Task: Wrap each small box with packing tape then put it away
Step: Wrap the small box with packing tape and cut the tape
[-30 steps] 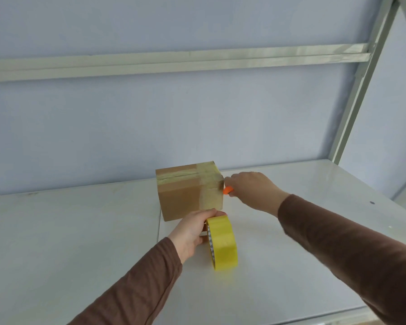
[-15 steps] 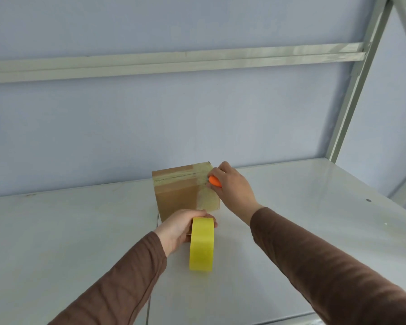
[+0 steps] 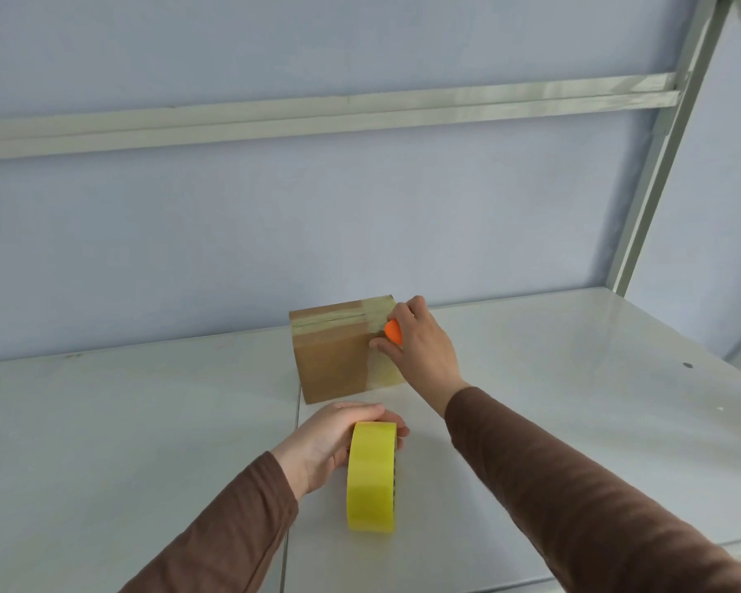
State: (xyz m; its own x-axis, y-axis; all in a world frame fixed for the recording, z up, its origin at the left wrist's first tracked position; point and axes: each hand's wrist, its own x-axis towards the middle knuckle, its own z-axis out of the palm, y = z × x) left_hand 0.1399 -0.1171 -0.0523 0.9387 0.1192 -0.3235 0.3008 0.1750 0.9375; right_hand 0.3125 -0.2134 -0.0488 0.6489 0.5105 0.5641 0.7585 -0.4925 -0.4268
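Nearest, bottom centre of frame: your left hand (image 3: 332,445) grips the tape roll (image 3: 371,476), fingers curled over its top edge. The roll stands on edge on the shelf (image 3: 574,400), its axis running left-right in frame. Yellow, glossy, smooth band; a dark printed core shows on its right face. Whether a strip runs from roll to box, cannot tell.

Just above it, mid-frame: the small box (image 3: 345,348) sits flat on the shelf, well back near the wall (image 3: 360,207). Plain brown cardboard, matte, squarish block. A pale shiny tape band crosses its top along the flap seam, and another band covers the right part of the front face down to the base.

Your right hand (image 3: 420,348) is on the box's upper right corner, fingers curled and pinching a small orange tool (image 3: 393,331); it looks like a cutter, smooth plastic, blade not visible. The fingertips (image 3: 377,344) touch the taped front face.

Key relation: the box lies directly above the roll in frame, and to the left of your right-hand fingers, touching them. The right hand is the nearer one to the box; the left is close below but apart. Likely step: cutting or smoothing the tape at that corner, so the cut turns on the right hand.

Far: pale blue wall, painted metal rail (image 3: 317,117) across the upper frame, upright post (image 3: 659,164) at right.
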